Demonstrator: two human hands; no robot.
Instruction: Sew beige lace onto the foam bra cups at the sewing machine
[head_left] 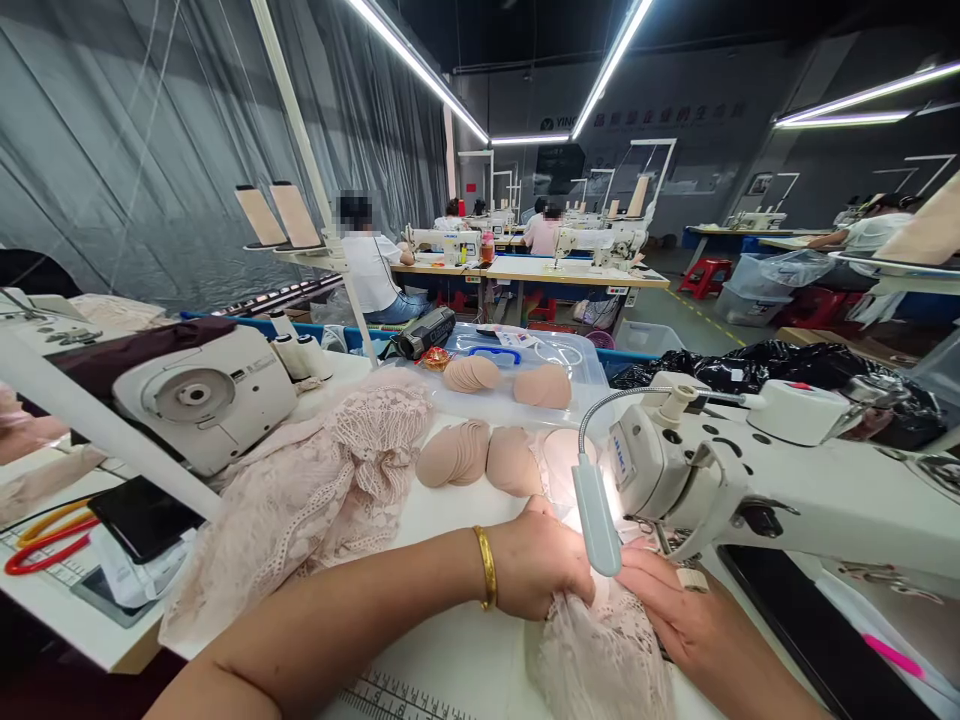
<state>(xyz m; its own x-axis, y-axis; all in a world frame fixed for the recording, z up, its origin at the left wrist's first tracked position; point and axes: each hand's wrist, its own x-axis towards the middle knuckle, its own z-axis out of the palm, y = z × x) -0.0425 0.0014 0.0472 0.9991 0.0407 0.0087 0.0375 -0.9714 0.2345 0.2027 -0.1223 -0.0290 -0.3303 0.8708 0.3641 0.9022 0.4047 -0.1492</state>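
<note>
My left hand (pixel 536 560), with a gold bangle on the wrist, is closed on pale pink lace fabric (pixel 600 650) at the front of the white sewing machine (pixel 750 480). My right hand (pixel 675 610) lies over the same lace from the right, fingers pressed on it, with a ring on one finger. The machine's gooseneck lamp (pixel 596 515) shines just above both hands and hides the needle area. Behind the hands lie stacks of beige bra cups (pixel 487 455).
A heap of pink lace (pixel 315 500) covers the table to the left. Further left sit another machine (pixel 202 395), red scissors (pixel 45 545) and a dark phone (pixel 142 515). A clear tray (pixel 525 375) holds more cups. Other people sew at benches behind.
</note>
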